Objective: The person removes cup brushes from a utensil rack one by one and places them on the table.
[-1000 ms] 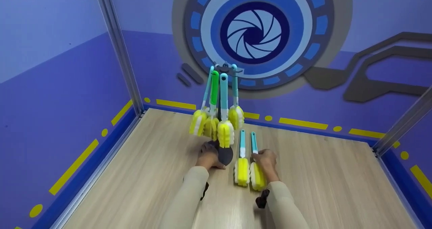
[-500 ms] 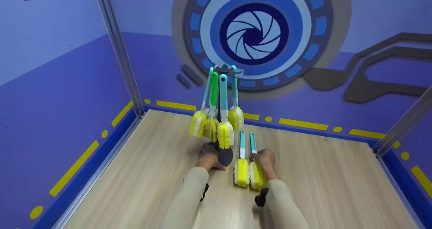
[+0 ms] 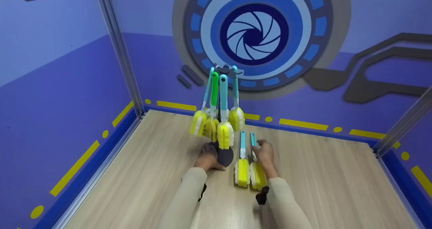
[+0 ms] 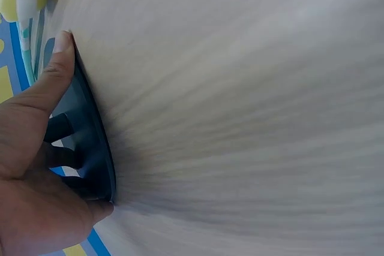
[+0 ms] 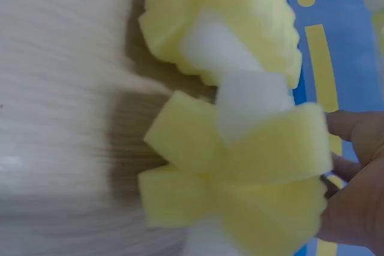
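Observation:
In the head view, my left hand holds the round dark base of a brush stand, its thumb along the rim. The left wrist view shows that thumb and the little finger at opposite edges of the base. Several sponge bottle brushes hang from the stand's top hooks, among them a green-handled brush and a blue-handled brush. To the right, two blue-handled sponge brushes lie side by side, a left brush and a right brush. My right hand hovers with parted fingers beside the right brush's handle.
The wooden tabletop spreads out around the stand and the brushes. A blue patterned wall stands behind it, with metal corner posts such as the left post. Side panels border the table left and right.
My right hand has let go of the right brush's handle and lifted slightly upward, fingers parting. That brush stays on the table. My left hand still holds the base.

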A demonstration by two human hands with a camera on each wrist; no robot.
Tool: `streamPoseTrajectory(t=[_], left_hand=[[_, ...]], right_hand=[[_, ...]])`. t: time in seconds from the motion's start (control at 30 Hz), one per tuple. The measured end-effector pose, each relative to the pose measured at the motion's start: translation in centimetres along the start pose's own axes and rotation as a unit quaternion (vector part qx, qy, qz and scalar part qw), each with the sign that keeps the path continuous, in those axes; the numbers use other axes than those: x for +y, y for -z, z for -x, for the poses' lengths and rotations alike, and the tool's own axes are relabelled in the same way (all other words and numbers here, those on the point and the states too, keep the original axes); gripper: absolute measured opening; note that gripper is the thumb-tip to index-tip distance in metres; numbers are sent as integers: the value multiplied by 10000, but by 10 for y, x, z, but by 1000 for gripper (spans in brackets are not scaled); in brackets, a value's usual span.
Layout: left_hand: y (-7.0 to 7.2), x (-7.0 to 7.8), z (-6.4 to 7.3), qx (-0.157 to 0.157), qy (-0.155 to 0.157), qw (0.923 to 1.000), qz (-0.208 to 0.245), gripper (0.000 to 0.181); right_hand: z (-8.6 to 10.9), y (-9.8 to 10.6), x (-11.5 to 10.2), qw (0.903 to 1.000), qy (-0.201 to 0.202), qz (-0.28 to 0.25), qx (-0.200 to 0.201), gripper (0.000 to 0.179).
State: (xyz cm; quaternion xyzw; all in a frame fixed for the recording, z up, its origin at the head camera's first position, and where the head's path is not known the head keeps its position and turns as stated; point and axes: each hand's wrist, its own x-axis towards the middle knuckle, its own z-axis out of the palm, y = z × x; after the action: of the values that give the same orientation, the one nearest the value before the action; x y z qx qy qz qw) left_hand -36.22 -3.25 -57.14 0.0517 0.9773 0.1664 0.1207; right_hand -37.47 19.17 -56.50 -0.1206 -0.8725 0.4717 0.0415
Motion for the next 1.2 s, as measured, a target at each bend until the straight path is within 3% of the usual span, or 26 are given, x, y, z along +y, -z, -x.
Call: streamPoseTrajectory(t=[0.1, 0.27, 0.43, 0.53, 0.67, 0.8, 0.97, 1.2], left_hand=[[-1, -3, -1, 14, -80, 10000, 43, 118], [-1, -4, -2, -48, -131, 9999, -82, 121], [1, -4, -5, -253, -74, 9997, -16, 124], [2, -4, -6, -274, -30, 9995, 128, 124], [2, -4, -6, -276, -95, 9996, 1, 122], [3, -4, -6, -236, -159, 9996, -32, 122], [2, -4, -5, -188, -172, 9996, 133, 121], [4, -4, -4, -297, -238, 9992, 99, 116]], right_hand=[[-1, 0, -12, 9964, 732, -232, 361, 39], [0, 4, -44, 9790, 1779, -766, 639, 33], [3, 8, -81, 9602, 2495, -1118, 575, 33], [5, 11, -99, 9490, 2880, -1158, 555, 35], [2, 13, -117, 9350, 3330, -1081, 559, 39], [-4, 15, -130, 9312, 3502, -894, 476, 42], [-12, 19, -141, 9326, 3512, -829, 89, 45], [-19, 30, -145, 9376, 3194, -1280, -494, 42]])
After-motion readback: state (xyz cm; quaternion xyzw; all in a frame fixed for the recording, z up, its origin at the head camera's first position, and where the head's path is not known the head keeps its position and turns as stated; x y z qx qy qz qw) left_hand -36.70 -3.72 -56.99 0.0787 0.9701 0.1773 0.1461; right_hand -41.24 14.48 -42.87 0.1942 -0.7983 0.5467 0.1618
